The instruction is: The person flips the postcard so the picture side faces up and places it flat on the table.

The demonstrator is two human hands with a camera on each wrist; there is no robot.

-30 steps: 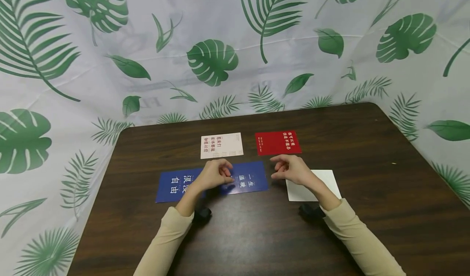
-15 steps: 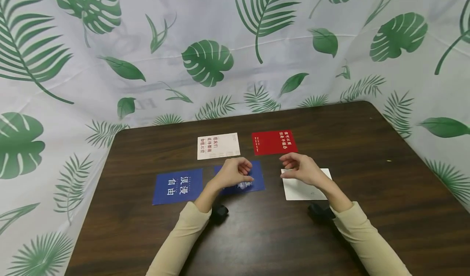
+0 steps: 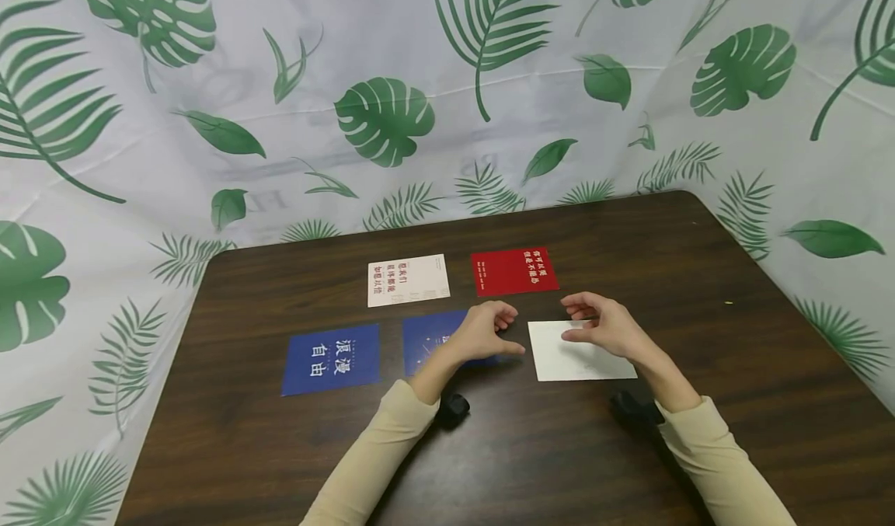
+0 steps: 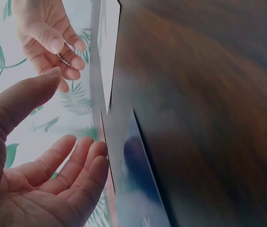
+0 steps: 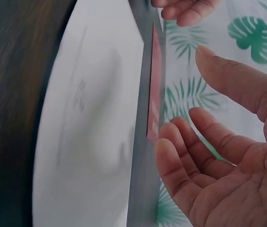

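Note:
My left hand [image 3: 485,332] hovers above the right end of a blue card [image 3: 423,341], part of which it hides. In the left wrist view its thumb and fingers [image 4: 57,189] stand apart with nothing between them. My right hand [image 3: 607,326] is over a plain white card [image 3: 583,364], covering the card's upper right part. The right wrist view shows the right hand's fingers [image 5: 209,161] bent loosely, the thumb spread away, the palm bare. That white card [image 5: 88,118] lies flat beneath, with a small faint mark on it.
A second blue card [image 3: 329,361] with white characters lies to the left. Farther back are a cream card [image 3: 409,281] and a red card [image 3: 514,272]. All rest on the dark wooden table [image 3: 280,448], in front of a leaf-print cloth [image 3: 294,145].
Both hands have shifted right: the left across the middle blue card to its right end, the right from the white card's left side farther over it. The view has turned slightly right.

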